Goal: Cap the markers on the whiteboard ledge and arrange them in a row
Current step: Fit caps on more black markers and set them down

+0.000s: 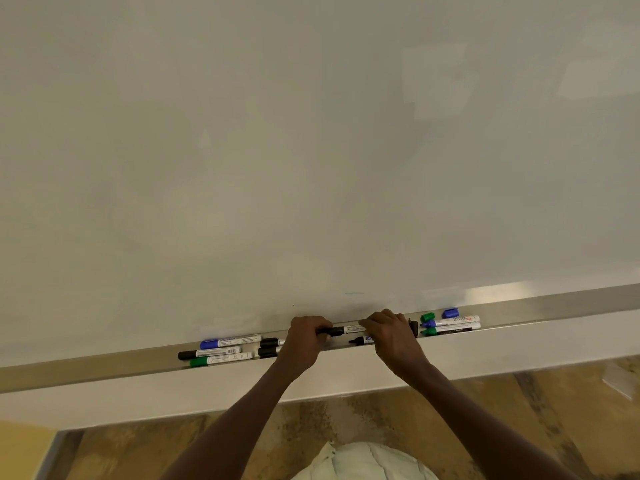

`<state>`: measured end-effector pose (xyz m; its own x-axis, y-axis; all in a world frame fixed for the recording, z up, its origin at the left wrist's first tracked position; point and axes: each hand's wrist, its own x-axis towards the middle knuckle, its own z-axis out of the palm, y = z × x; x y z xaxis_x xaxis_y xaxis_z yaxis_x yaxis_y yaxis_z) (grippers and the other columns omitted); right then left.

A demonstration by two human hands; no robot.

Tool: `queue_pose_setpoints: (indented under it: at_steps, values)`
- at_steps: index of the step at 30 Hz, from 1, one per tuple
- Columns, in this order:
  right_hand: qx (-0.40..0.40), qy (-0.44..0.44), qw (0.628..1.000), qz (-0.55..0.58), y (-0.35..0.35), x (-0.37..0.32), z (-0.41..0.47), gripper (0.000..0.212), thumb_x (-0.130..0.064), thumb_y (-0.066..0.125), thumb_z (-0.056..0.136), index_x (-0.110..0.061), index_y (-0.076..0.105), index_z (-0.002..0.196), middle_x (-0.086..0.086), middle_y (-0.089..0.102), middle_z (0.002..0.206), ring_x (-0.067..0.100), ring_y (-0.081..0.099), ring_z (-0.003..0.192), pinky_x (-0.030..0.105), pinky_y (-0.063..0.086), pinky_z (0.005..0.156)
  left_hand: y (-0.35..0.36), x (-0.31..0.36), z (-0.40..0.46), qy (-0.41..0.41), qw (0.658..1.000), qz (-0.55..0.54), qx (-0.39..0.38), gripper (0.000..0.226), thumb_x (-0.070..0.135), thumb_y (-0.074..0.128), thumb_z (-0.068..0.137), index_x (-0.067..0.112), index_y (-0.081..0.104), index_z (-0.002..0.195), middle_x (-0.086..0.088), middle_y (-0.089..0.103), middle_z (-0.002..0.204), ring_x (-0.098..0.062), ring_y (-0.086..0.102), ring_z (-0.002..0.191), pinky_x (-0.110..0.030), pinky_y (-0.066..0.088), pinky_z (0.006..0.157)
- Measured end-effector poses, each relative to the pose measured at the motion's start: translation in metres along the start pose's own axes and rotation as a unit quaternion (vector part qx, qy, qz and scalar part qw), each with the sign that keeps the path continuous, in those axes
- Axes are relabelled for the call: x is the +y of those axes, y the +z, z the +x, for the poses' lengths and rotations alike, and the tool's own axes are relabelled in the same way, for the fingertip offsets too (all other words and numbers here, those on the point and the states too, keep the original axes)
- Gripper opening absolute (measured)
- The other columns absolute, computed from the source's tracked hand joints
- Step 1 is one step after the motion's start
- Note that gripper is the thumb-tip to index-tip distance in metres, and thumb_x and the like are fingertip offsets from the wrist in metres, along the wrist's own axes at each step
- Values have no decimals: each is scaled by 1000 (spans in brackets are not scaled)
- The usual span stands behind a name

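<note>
You face a blank whiteboard that fills most of the view, with its ledge running from about 8 o'clock up to 3 o'clock, tilted in the frame. Below the ledge's pale front edge lies a mottled brown floor, and a yellow patch shows at 8 o'clock.

Starting at the left, three capped markers lie stacked side by side on the ledge: a blue marker nearest the board, a black marker in the middle, and a green marker nearest you. Just right of them, two black caps poke out from behind your left wrist.

Your left hand is closed around the black-capped end of a white marker, held just above the ledge at 6 o'clock. Your right hand grips the other end of the same marker. Beneath it, another marker with a bare black tip lies on the ledge, touching neither hand as far as you can tell.

To the right, a loose green cap and a loose blue cap sit against the board. Beside them lie an uncapped blue-tipped marker and an uncapped green-tipped marker, parallel and touching.

The ledge stretches bare far to the left of the first group and far to the right of the last.
</note>
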<state>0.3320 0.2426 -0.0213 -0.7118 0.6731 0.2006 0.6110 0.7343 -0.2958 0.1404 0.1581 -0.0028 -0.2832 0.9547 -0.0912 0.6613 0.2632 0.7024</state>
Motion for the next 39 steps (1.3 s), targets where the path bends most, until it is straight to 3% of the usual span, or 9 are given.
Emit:
queue_pose_setpoints:
  at_steps: [4,7,10,18,21,24,31,36,39]
  values:
    - [-7,-9,996,90,-8,-7,0,23,-12,62,90,-14,66,112,5,67,92,18,56,78,28,47,63,-5,0,1,-81,981,-164,57,18,8,73,79,9,75,97,-8,76,91,-19,70,87,-27,55,82]
    - [-2,-30,990,139,-13,-21,-1,22,-20,54,94,-16,63,115,3,61,85,16,52,67,30,47,55,-5,4,2,-188,913,-354,75,16,8,66,86,6,73,100,-17,73,98,-25,68,88,-43,56,91]
    - [24,-27,992,118,-9,-41,-2,23,-24,52,95,-13,64,111,5,63,81,16,52,62,28,42,51,6,14,0,-261,846,-450,112,17,9,63,89,3,73,100,-16,73,97,-26,68,91,-38,56,88]
    - [-1,153,949,276,-17,-67,13,43,-21,55,93,-6,53,53,1,37,44,11,27,42,24,24,44,8,23,-2,-299,780,-523,168,10,4,62,88,1,72,91,-15,70,87,-24,66,82,-34,55,85]
    - [-45,230,907,349,-17,-60,22,46,-23,63,87,-6,48,47,0,33,43,9,24,40,18,21,40,5,19,-3,-294,766,-549,161,12,1,61,88,-4,69,96,-15,70,87,-24,66,82,-34,55,84]
    - [-117,247,884,379,-23,-42,30,37,-29,68,83,-1,65,60,5,51,50,11,43,45,23,33,47,9,17,-4,-305,787,-509,169,14,2,62,88,-4,69,98,-14,69,83,-24,65,75,-33,57,79]
    - [-115,144,957,225,-20,5,19,12,-19,66,87,-19,72,97,4,67,94,17,55,83,30,45,69,25,22,-5,-351,779,-468,226,7,5,69,84,3,72,89,-13,68,75,-26,66,70,-39,58,81]
    - [-32,103,991,84,-2,19,10,20,-16,59,92,-20,72,106,5,63,95,21,46,88,34,45,69,27,24,-14,-367,769,-500,155,11,-8,72,66,-2,65,71,-15,63,81,-26,57,83,-41,47,93]
    - [-17,122,990,66,8,19,6,19,-19,60,91,-21,72,105,2,65,96,20,46,89,34,44,68,25,22,-22,-347,789,-497,101,5,-10,61,81,-5,62,79,-17,60,85,-23,58,90,-38,47,101]
